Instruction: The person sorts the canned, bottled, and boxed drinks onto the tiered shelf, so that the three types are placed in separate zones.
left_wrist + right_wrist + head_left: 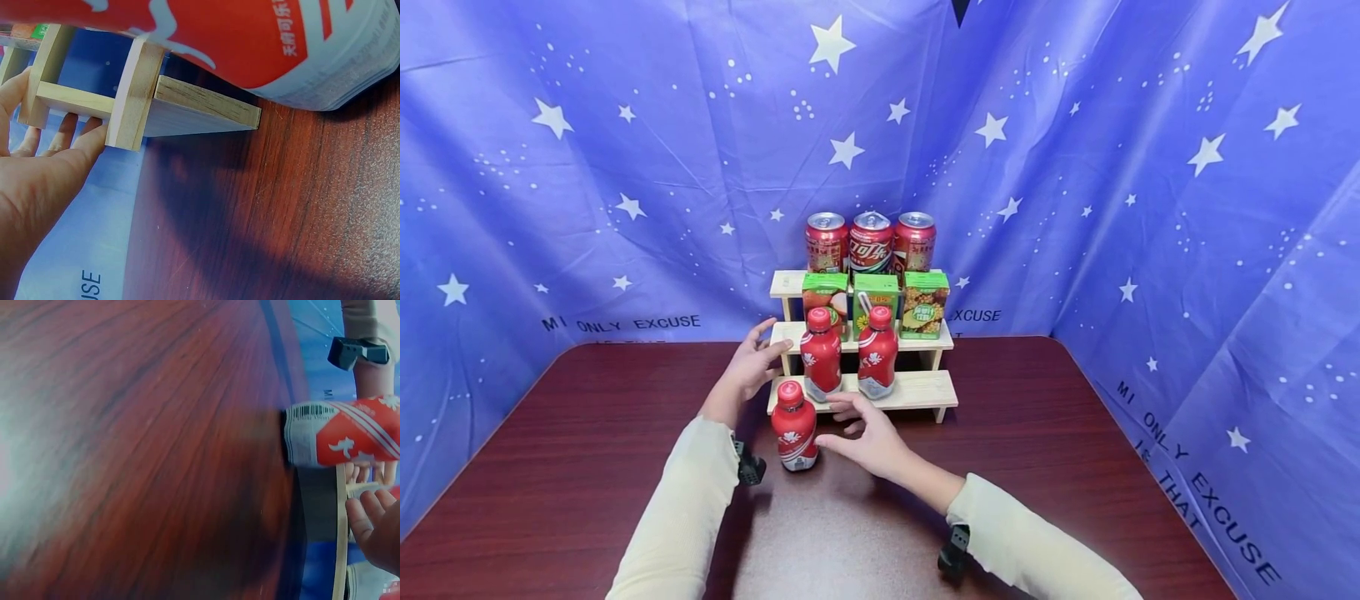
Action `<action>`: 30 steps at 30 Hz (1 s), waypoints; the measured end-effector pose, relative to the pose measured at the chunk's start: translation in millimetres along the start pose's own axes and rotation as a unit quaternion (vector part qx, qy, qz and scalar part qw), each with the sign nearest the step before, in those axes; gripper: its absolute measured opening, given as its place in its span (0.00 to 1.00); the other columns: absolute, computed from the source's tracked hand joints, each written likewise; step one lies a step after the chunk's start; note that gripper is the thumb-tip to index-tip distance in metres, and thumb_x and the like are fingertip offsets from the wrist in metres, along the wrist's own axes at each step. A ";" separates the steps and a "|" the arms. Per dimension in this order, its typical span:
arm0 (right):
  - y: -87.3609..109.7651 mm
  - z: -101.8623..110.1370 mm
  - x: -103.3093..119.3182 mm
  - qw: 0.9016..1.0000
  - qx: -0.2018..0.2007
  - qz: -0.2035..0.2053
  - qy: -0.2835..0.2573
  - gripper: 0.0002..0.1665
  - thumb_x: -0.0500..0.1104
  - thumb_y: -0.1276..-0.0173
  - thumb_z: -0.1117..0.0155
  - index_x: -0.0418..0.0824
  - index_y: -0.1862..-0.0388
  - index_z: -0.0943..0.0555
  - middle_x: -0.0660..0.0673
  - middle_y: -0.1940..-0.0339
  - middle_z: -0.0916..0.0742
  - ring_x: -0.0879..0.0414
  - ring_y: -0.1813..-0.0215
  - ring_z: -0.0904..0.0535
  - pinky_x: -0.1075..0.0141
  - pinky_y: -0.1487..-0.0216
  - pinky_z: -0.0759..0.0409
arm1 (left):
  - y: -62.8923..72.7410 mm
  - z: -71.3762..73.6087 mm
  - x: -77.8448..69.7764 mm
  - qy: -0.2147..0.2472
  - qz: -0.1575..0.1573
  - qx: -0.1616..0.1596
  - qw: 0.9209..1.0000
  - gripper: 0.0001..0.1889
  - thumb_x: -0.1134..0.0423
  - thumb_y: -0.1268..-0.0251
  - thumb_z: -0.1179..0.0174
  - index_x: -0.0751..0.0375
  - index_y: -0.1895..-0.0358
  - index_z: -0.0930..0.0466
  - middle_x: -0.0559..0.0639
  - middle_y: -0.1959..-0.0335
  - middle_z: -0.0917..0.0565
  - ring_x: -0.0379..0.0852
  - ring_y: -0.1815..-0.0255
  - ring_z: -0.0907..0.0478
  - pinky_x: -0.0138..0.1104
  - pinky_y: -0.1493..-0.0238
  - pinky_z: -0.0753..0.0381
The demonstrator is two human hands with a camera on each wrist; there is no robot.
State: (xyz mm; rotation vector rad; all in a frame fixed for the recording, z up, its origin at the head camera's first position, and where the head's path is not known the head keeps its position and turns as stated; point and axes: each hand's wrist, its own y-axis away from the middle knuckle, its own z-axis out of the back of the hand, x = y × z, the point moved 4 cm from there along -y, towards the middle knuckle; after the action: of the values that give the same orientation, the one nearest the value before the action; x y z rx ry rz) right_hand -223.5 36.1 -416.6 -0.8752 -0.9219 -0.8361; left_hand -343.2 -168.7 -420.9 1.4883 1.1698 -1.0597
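In the head view a three-step wooden rack (917,390) stands on the table. My left hand (752,364) holds its left side, thumb on the middle shelf and fingers reaching behind the wooden rail (75,100). A red plastic drink bottle (794,429) stands upright on the table before the rack's left front corner. My right hand (872,439) is just right of that bottle, fingers spread, gripping nothing. Two more red bottles, one left (822,358) and one right (877,358), stand upright on the lowest shelf. In the right wrist view the front bottle (344,434) is beside my right fingers.
Green juice cartons (925,308) line the middle shelf, and red soda cans (871,242) the top one. The dark red wooden table (587,467) extends around the rack. Behind and beside it hangs a blue star-patterned cloth (662,167).
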 end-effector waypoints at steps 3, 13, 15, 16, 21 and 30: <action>-4.5 -9.6 -4.6 1.000 0.014 -0.008 0.006 0.35 0.41 0.45 0.28 0.44 0.39 0.29 0.39 0.46 0.19 0.42 0.46 0.24 0.50 0.49 0.22 | 0.0 0.1 -0.3 -0.002 -0.001 0.001 1.000 0.38 0.66 0.32 0.48 0.48 0.25 0.61 0.62 0.28 0.47 0.52 0.39 0.35 0.55 0.32 0.40; -14.6 -33.7 -6.7 0.999 0.030 -0.038 0.009 0.43 0.42 0.49 0.25 0.45 0.35 0.35 0.42 0.44 0.21 0.48 0.45 0.23 0.53 0.45 0.22 | -1.2 0.5 0.2 0.000 0.001 0.001 1.000 0.38 0.66 0.32 0.48 0.47 0.25 0.60 0.62 0.28 0.47 0.47 0.45 0.32 0.54 0.32 0.39; -15.5 -36.6 -6.8 0.999 0.026 -0.041 0.003 0.44 0.41 0.49 0.26 0.45 0.34 0.36 0.42 0.43 0.21 0.47 0.45 0.22 0.53 0.45 0.22 | -1.1 0.6 0.0 0.000 0.001 0.000 1.000 0.38 0.66 0.32 0.48 0.47 0.25 0.60 0.62 0.29 0.46 0.46 0.45 0.32 0.54 0.32 0.39; -14.8 -36.6 -1.8 0.999 0.023 -0.042 0.003 0.44 0.39 0.49 0.26 0.43 0.34 0.36 0.41 0.43 0.22 0.47 0.45 0.22 0.54 0.45 0.22 | -0.9 0.2 -0.2 0.001 0.000 0.000 1.000 0.38 0.66 0.32 0.48 0.48 0.25 0.60 0.62 0.29 0.46 0.46 0.46 0.31 0.54 0.32 0.39; -14.9 -38.7 5.4 0.999 0.004 -0.038 0.008 0.43 0.38 0.49 0.26 0.39 0.35 0.35 0.40 0.46 0.20 0.47 0.49 0.20 0.64 0.49 0.20 | 0.3 -1.2 -1.1 0.002 -0.001 0.001 1.000 0.38 0.67 0.32 0.48 0.48 0.25 0.59 0.61 0.31 0.44 0.41 0.52 0.29 0.54 0.32 0.39; -13.0 -39.0 -4.2 0.999 -0.012 -0.035 0.005 0.42 0.40 0.52 0.24 0.41 0.37 0.32 0.41 0.47 0.19 0.49 0.52 0.19 0.65 0.52 0.19 | -2.2 1.5 1.1 -0.004 -0.002 0.001 1.000 0.38 0.66 0.32 0.47 0.48 0.25 0.59 0.62 0.29 0.46 0.49 0.43 0.33 0.56 0.32 0.41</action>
State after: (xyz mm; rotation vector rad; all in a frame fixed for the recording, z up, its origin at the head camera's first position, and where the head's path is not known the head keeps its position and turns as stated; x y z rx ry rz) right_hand -224.6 -2.9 -430.2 -0.8641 -0.9394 -0.9122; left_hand -345.2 -169.7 -422.6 1.4838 1.1666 -1.0684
